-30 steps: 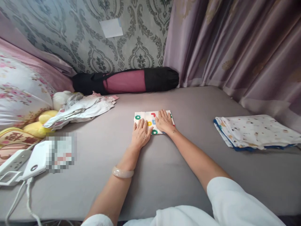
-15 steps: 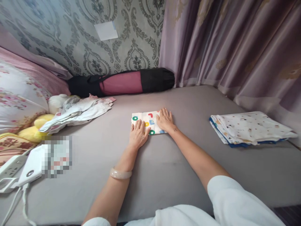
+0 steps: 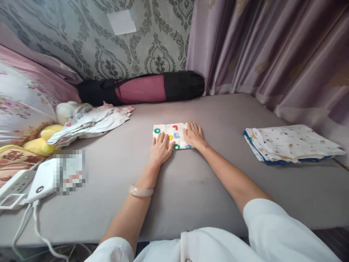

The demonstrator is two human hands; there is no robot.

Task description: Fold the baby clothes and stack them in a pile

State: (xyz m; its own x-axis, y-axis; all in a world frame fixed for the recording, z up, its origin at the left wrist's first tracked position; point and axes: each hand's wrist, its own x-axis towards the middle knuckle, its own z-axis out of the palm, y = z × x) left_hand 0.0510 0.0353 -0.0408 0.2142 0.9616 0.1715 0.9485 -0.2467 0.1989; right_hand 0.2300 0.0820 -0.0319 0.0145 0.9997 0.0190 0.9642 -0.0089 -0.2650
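A small folded white cloth [image 3: 168,128] printed with colourful letters lies flat on the grey sheet. On its near left corner rests my left hand [image 3: 161,148], palm down with the fingers stretched out. My right hand [image 3: 194,135] lies flat over the cloth's right edge, fingers extended forward. Neither hand grips the cloth; both press on it from above. The part of the cloth under the palms is hidden.
A stack of folded printed cloths [image 3: 294,143] lies at the right. White crumpled clothes [image 3: 92,123], a yellow plush toy [image 3: 40,142], a power strip [image 3: 17,185] and a white power bank [image 3: 43,180] with cables are on the left. A long black-and-pink bag [image 3: 141,89] lies along the wall.
The whole view has shifted slightly, so the bed and objects appear a little higher. Both hands stay flat on the folded cloth, with almost no movement relative to it.
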